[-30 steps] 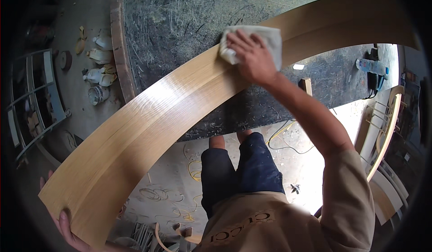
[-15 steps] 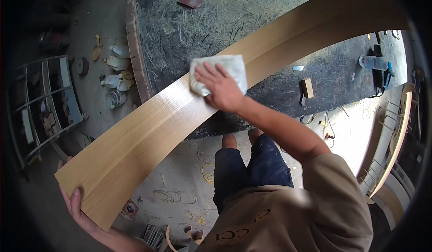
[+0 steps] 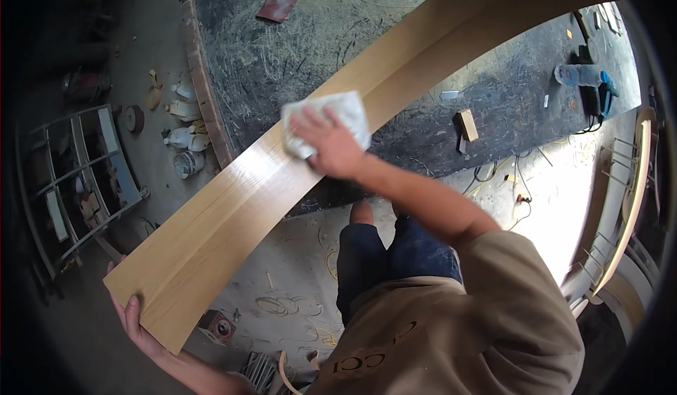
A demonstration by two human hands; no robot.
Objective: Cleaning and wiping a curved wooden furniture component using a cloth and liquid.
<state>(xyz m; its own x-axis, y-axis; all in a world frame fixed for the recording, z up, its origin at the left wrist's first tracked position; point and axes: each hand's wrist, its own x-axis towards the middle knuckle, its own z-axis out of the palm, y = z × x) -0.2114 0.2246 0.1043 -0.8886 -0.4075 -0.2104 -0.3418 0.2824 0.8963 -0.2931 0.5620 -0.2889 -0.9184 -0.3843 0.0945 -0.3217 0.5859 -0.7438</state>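
Observation:
A long wooden board with a lengthwise ridge runs slantwise from the lower left to the far right, resting across the dark workbench. Its near left end sticks out past the bench, and my left hand grips that end, thumb on the upper face and the other fingers mostly hidden behind it. My right hand lies flat with fingers spread on a white cloth, pressing it to the board's upper face around mid-length. Light glares off the wood just left of the cloth.
On the bench lie a reddish sandpaper sheet, a small wooden block and a clear plastic bottle. Several containers stand on the floor left of the bench. A metal frame is at far left; curved wooden parts stand at right.
My right hand and the cloth have shifted slightly left in the picture. The board's near end and my left hand appear a little farther right and lower, as the whole view has shifted.

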